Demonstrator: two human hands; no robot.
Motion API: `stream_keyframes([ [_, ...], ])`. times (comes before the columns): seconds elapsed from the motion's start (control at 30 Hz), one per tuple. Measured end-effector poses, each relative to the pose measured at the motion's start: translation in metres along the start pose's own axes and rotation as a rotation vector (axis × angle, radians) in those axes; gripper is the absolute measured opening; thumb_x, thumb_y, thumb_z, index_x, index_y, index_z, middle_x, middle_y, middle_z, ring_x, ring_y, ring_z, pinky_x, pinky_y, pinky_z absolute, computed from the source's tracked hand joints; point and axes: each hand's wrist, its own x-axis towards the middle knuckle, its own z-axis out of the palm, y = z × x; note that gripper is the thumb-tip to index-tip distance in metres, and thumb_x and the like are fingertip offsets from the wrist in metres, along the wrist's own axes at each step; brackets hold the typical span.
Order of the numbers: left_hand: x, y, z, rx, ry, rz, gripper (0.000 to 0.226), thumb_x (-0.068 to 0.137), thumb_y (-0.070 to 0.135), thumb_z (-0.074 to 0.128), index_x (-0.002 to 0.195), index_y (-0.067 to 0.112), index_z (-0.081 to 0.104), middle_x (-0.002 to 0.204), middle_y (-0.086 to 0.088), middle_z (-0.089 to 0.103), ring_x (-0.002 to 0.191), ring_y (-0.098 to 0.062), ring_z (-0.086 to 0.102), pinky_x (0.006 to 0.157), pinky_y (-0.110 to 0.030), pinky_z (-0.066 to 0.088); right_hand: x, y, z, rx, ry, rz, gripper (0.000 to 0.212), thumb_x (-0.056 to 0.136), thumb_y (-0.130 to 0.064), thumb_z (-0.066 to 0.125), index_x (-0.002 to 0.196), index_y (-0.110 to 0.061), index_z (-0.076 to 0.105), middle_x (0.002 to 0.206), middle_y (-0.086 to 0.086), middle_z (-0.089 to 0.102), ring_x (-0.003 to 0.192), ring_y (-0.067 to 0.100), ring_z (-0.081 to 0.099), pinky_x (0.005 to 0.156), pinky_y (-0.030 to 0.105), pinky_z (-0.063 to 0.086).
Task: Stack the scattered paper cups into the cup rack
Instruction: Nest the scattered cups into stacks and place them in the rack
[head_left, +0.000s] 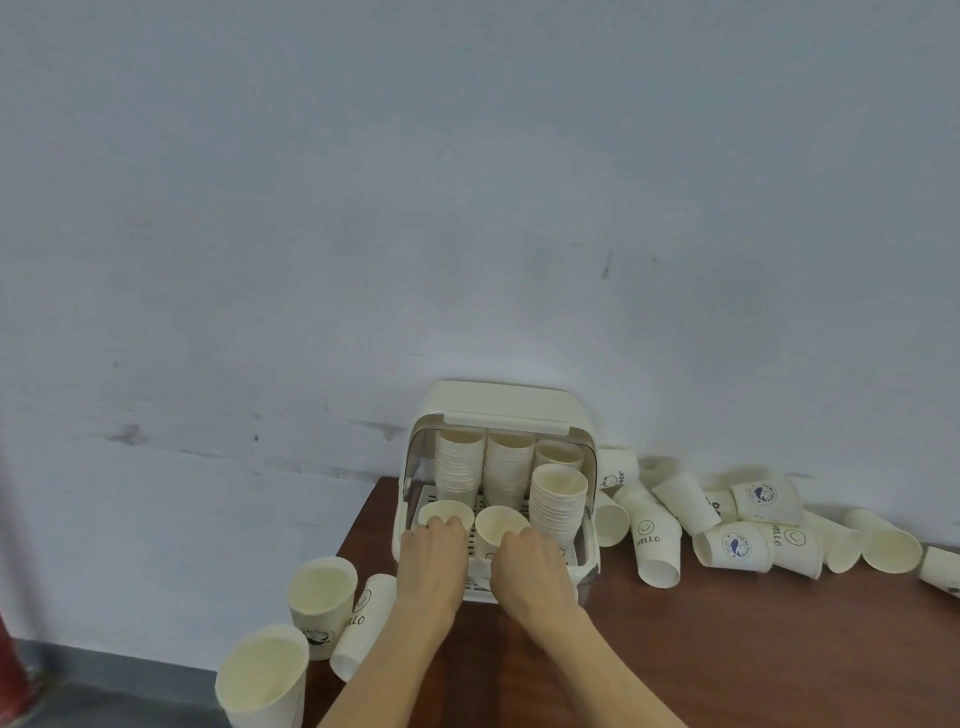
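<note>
A cream cup rack with its lid swung up stands on the brown table against the wall. Inside it stand several tall stacks of paper cups. My left hand is closed around an upright paper cup at the rack's front left. My right hand grips a second cup, tilted, just right of the first. Both cups sit over the rack's slotted front tray.
Many loose paper cups lie tumbled along the wall right of the rack, some printed HELLO. Three more cups stand or lie at the table's left edge. The table ends at left; grey floor lies below.
</note>
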Motion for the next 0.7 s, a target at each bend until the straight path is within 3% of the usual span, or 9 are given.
stream_keyframes([
  [0.2, -0.001, 0.002, -0.004, 0.004, -0.027, -0.018, 0.029, 0.095, 0.003, 0.039, 0.117, 0.012, 0.055, 0.118, -0.008, 0.060, 0.108, -0.024, 0.059, 0.087, -0.032, 0.044, -0.001, 0.000, 0.000, 0.032, 0.008, -0.001, 0.021, 0.090, -0.008, 0.043, 0.109, -0.006, 0.053, 0.111, 0.015, 0.059, 0.102, 0.033, 0.058, 0.069, 0.032, 0.032],
  [0.37, 0.000, 0.000, -0.007, -0.038, -0.054, -0.048, 0.028, 0.094, 0.004, 0.045, 0.117, 0.010, 0.060, 0.117, -0.008, 0.062, 0.107, -0.023, 0.062, 0.087, -0.030, 0.047, 0.000, 0.000, -0.003, 0.067, -0.006, 0.014, 0.023, 0.089, -0.007, 0.045, 0.111, -0.006, 0.050, 0.113, 0.015, 0.059, 0.104, 0.033, 0.058, 0.076, 0.036, 0.043],
  [0.5, -0.001, 0.000, -0.009, -0.064, -0.064, -0.040, 0.027, 0.094, 0.006, 0.044, 0.116, 0.010, 0.060, 0.117, -0.008, 0.062, 0.108, -0.024, 0.061, 0.087, -0.031, 0.046, -0.002, 0.001, -0.003, 0.075, -0.012, 0.023, 0.024, 0.088, -0.006, 0.046, 0.111, -0.006, 0.050, 0.113, 0.014, 0.058, 0.104, 0.032, 0.057, 0.076, 0.034, 0.042],
  [0.6, -0.002, 0.000, -0.013, -0.165, -0.097, -0.076, 0.024, 0.093, 0.007, 0.046, 0.113, 0.009, 0.060, 0.115, -0.007, 0.064, 0.105, -0.023, 0.062, 0.084, -0.029, 0.047, -0.004, 0.001, -0.004, 0.074, -0.018, 0.014, 0.024, 0.088, -0.004, 0.045, 0.111, -0.006, 0.050, 0.112, 0.014, 0.059, 0.102, 0.031, 0.058, 0.071, 0.031, 0.034],
  [0.7, -0.007, -0.001, -0.020, -0.302, -0.120, -0.120, 0.023, 0.092, 0.008, 0.047, 0.113, 0.008, 0.057, 0.114, -0.008, 0.063, 0.104, -0.023, 0.062, 0.082, -0.029, 0.048, -0.004, 0.001, -0.007, 0.110, -0.036, 0.023, 0.024, 0.089, -0.005, 0.044, 0.113, -0.005, 0.049, 0.115, 0.014, 0.059, 0.104, 0.030, 0.057, 0.072, 0.031, 0.036],
])
